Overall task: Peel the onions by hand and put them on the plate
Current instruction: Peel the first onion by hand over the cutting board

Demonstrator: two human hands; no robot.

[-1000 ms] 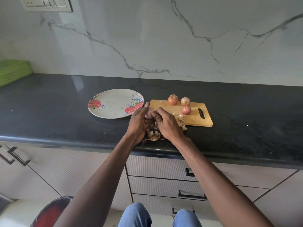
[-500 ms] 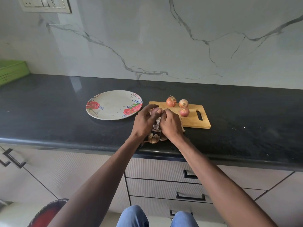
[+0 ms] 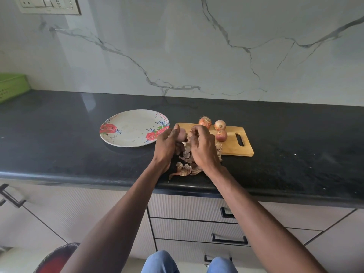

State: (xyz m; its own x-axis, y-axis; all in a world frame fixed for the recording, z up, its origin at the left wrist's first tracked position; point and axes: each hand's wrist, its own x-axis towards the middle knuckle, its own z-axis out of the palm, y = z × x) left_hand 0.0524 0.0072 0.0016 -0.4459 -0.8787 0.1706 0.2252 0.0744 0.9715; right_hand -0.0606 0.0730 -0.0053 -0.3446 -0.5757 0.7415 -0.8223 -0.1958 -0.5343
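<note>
Both hands work one onion at the left end of the cutting board.

Left hand grips the pinkish onion; right hand pinches at its skin. Three unpeeled onions sit on the board; the flowered plate lies just left of it, loose peels in front.

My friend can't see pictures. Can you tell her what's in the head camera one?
A person's left hand holds an onion while the right hand picks at its skin, above a black counter. Three unpeeled onions wait on a wooden board, beside a flowered plate.
</note>
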